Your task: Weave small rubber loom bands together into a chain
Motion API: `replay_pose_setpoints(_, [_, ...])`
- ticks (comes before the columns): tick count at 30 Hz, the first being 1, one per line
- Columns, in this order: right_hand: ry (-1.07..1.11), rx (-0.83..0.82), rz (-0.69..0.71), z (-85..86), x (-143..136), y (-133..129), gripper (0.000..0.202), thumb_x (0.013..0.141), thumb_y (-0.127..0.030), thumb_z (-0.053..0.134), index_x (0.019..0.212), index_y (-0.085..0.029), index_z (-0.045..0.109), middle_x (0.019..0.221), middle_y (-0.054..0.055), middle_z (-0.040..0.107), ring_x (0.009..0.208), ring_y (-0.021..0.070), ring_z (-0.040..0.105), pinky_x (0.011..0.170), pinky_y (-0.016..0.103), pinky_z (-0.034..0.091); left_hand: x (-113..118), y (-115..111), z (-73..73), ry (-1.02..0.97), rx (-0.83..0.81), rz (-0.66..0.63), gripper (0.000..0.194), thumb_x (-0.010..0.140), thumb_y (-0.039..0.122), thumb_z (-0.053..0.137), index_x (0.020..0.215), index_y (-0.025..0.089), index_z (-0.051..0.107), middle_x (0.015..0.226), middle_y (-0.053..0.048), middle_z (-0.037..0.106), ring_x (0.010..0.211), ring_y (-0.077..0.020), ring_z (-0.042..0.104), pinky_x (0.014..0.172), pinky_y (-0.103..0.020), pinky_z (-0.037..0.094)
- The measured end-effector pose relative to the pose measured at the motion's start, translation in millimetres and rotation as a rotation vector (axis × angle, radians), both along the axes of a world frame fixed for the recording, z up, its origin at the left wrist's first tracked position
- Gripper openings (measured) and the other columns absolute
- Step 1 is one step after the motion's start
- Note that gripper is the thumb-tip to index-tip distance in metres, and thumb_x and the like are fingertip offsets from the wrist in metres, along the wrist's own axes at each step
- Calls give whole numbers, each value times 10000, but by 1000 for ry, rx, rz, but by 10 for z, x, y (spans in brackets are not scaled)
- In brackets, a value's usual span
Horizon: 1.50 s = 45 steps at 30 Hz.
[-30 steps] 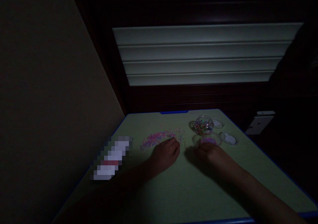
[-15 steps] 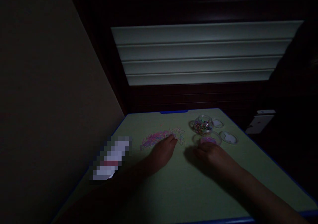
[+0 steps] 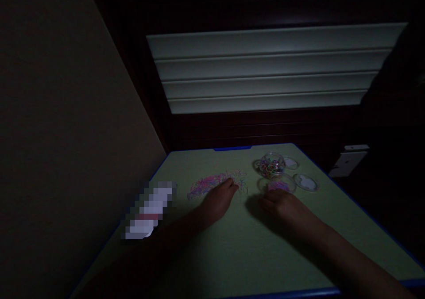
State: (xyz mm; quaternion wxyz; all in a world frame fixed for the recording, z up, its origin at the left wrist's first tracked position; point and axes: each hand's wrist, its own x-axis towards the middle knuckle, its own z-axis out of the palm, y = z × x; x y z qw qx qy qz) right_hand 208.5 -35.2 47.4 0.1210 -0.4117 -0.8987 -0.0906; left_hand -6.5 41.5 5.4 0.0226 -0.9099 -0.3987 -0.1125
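Observation:
Small pink, purple and pale rubber bands (image 3: 207, 183) lie spread in a loose heap on the table. My left hand (image 3: 222, 197) is closed at the heap's right side, its fingertips pinched together among the bands; what they hold is too small to make out. My right hand (image 3: 280, 204) is closed just in front of a clear round jar (image 3: 292, 183) with pink and purple bands inside. Its fingertips are in shadow, and anything between them is hidden. Behind that jar stands another clear jar (image 3: 272, 165) holding multicoloured bands.
Two clear round lids with white labels, a nearer lid (image 3: 307, 183) and a farther lid (image 3: 291, 162), lie right of the jars. A blurred-out white object (image 3: 149, 212) rests at the left of the pale green table (image 3: 226, 254), which has a blue edge. A slatted panel stands behind.
Almost nothing differs. My left fingertips have shifted very slightly to the right at the heap; my right hand stays by the jar.

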Motion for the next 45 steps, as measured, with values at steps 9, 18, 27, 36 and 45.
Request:
replay_pose_setpoints(9, [-2, 4, 10, 10, 8, -7, 103, 797, -77, 517, 780, -161, 573, 711, 24, 579, 645, 128, 502, 610, 259, 305, 13, 22, -31, 23, -12, 5, 256, 880, 117, 382, 1089, 209, 496, 1000, -34, 499, 907, -149, 508, 793, -253, 418])
replay_pose_setpoints(18, [14, 6, 20, 19, 2, -12, 99, 790, -79, 529, 810, -162, 579, 729, 24, 587, 664, 131, 509, 627, 257, 313, 11, 3, -13, 61, 27, 9, 191, 867, 91, 382, 978, 197, 495, 974, -30, 492, 877, -148, 512, 741, -243, 418])
replay_pose_setpoints(27, [19, 36, 28, -10, 13, 6, 111, 804, -77, 505, 774, -163, 569, 693, 17, 564, 624, 118, 487, 599, 257, 293, 1, 16, -24, 24, 33, -8, 182, 869, 78, 359, 928, 191, 489, 962, -29, 496, 857, -144, 514, 744, -249, 429])
replay_pose_setpoints(36, [28, 24, 23, 2, -1, 5, 114, 817, -88, 495, 805, -161, 582, 707, 24, 577, 640, 122, 498, 612, 256, 306, 8, 15, 1, 75, -8, 0, 237, 843, 48, 362, 989, 185, 490, 1002, -50, 501, 882, -154, 522, 757, -263, 444])
replay_pose_setpoints(45, [4, -4, 12, 10, 2, 2, 99, 808, -83, 516, 782, -161, 572, 704, 21, 576, 631, 121, 494, 601, 250, 301, 20, 8, 15, 102, -10, 8, 250, 837, 41, 357, 1003, 174, 488, 1019, -69, 510, 892, -163, 539, 769, -277, 453])
